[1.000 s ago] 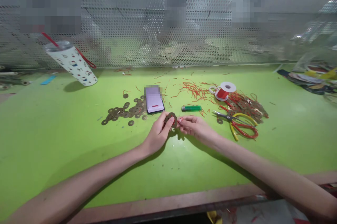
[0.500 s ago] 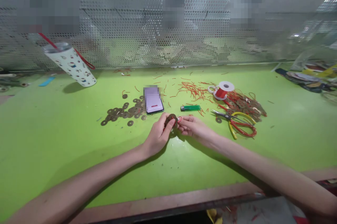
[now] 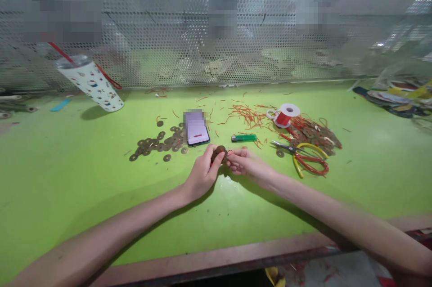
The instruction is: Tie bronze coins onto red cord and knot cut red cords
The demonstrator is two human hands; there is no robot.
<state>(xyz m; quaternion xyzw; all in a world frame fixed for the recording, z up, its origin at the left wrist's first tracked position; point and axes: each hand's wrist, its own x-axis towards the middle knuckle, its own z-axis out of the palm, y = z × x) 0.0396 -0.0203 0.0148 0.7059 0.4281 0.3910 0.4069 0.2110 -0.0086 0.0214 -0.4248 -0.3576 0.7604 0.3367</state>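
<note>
Round bronze-coloured coins with holes (image 3: pixel 221 151) are pinched between the thumb and fingers of my left hand (image 3: pixel 204 168); how many overlap there I cannot tell. Beside them, my right hand (image 3: pixel 248 163) pinches a thin red cord (image 3: pixel 230 153), which curves in a small loop at the coins. Just beyond my hands lie a phone (image 3: pixel 197 133) and a green lighter (image 3: pixel 245 138). Loose holed coins (image 3: pixel 158 143) are spread to the left. On the right, scissors (image 3: pixel 312 156) with yellow and red handles lie beside a heap of coins with red cord (image 3: pixel 308 134).
A spool of red cord (image 3: pixel 286 116) stands near red cord scraps (image 3: pixel 249 116). At the back left leans a white patterned tumbler (image 3: pixel 92 82) with a red straw. A perforated metal screen (image 3: pixel 151 30) closes off the far side of the green table (image 3: pixel 168 233).
Both hands stay almost in place. The coins in my left hand have tilted slightly, and the lower coin edge under them no longer shows.
</note>
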